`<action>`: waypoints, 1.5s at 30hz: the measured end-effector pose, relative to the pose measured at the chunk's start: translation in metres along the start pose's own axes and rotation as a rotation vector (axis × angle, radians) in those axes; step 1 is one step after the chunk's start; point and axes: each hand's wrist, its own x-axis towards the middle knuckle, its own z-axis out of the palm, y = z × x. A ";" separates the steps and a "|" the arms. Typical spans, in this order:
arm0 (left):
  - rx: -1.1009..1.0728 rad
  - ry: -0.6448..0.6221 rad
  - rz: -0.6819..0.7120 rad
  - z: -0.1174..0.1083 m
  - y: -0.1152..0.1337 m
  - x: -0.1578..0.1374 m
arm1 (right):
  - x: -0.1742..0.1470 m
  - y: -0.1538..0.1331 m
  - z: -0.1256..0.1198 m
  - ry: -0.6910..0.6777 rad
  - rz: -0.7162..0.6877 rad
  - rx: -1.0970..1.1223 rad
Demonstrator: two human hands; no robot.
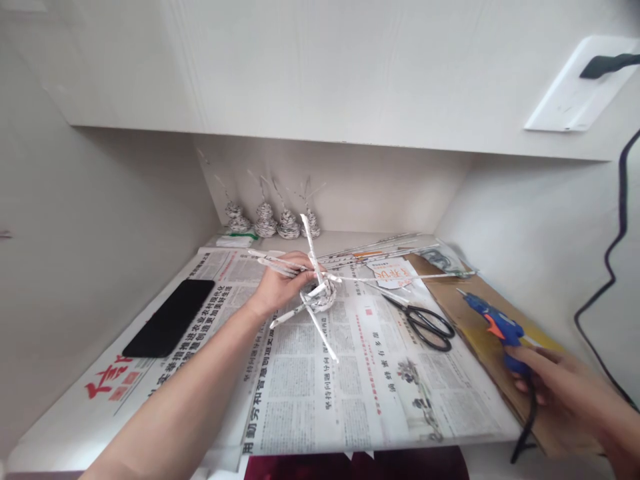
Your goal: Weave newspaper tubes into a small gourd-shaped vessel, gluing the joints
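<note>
In the middle, my left hand (284,285) is closed on a small woven piece (324,297) made of rolled newspaper strips. Its loose strips stick out in several directions, and part of it is covered by my fingers. At the right, my right hand (543,370) grips the handle of a blue glue gun (493,325) with an orange trigger. The gun's nozzle points up and to the left, over brown cardboard (445,300). Black-handled scissors (425,325) lie on the newspaper (300,387) between my two hands.
A black phone (170,318) lies at the left. Several gourd-shaped woven pieces (289,225) stand along the back wall. Long paper sticks (370,248) lie behind my left hand. A black cord (623,193) hangs down the right wall beside a socket (575,87). An overhanging panel (325,73) crosses above.
</note>
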 end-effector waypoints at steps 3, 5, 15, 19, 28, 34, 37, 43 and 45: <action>-0.036 0.010 0.015 0.001 -0.003 0.000 | -0.019 -0.006 0.007 -0.232 0.209 0.357; -0.061 0.009 0.011 0.002 -0.005 0.000 | -0.033 -0.016 0.017 -0.319 0.237 0.453; -0.104 -0.054 -0.024 0.011 -0.011 -0.003 | -0.091 -0.072 0.085 -0.477 -0.091 0.417; -0.124 -0.081 -0.009 0.013 -0.010 -0.003 | -0.102 -0.087 0.096 -0.400 -0.300 0.230; -0.111 -0.097 -0.041 0.014 -0.007 -0.005 | -0.104 -0.095 0.103 -0.260 -0.480 0.105; -0.105 -0.124 -0.026 0.015 -0.006 -0.006 | -0.103 -0.093 0.107 -0.292 -0.583 0.074; -0.100 -0.131 -0.029 0.015 -0.006 -0.006 | -0.101 -0.090 0.109 -0.265 -0.651 0.054; -0.065 -0.140 -0.003 0.015 -0.005 -0.007 | -0.100 -0.089 0.110 -0.302 -0.697 -0.056; -0.068 -0.141 0.004 0.015 -0.006 -0.007 | -0.100 -0.087 0.110 -0.357 -0.664 -0.070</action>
